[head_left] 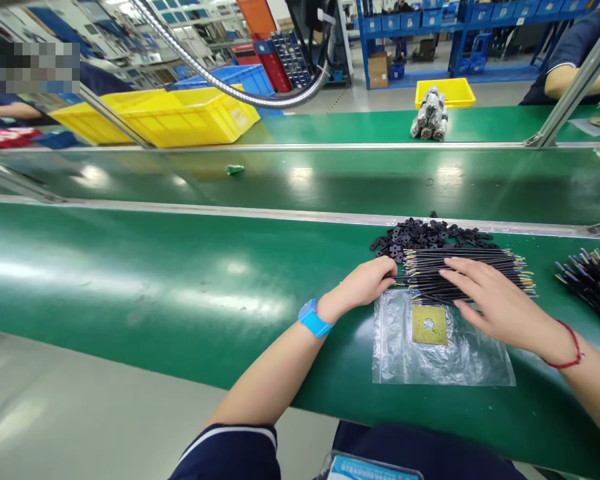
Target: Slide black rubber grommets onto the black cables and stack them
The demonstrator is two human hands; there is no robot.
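Note:
A row of black cables (480, 257) with stripped, coloured wire ends lies side by side in front of me. At the row's left end, my left hand (367, 283) has its fingers closed round the end of one black cable. My right hand (495, 303) rests over the row with its fingers spread, covering part of it. Just below the cables, a square yellowish plate with a round hole (423, 332) lies on a clear plastic zip bag (475, 367). Behind the row is a heap of small black plastic pieces (415, 235).
More black cables (595, 287) lie in a bundle at the right. A metal rail (280, 215) edges the green bench (130, 280) at the back. Beyond the rail are a wrapped bundle (430, 117), yellow bins (190, 120) and a hanging metal hose (205, 77). Other people sit at both far sides.

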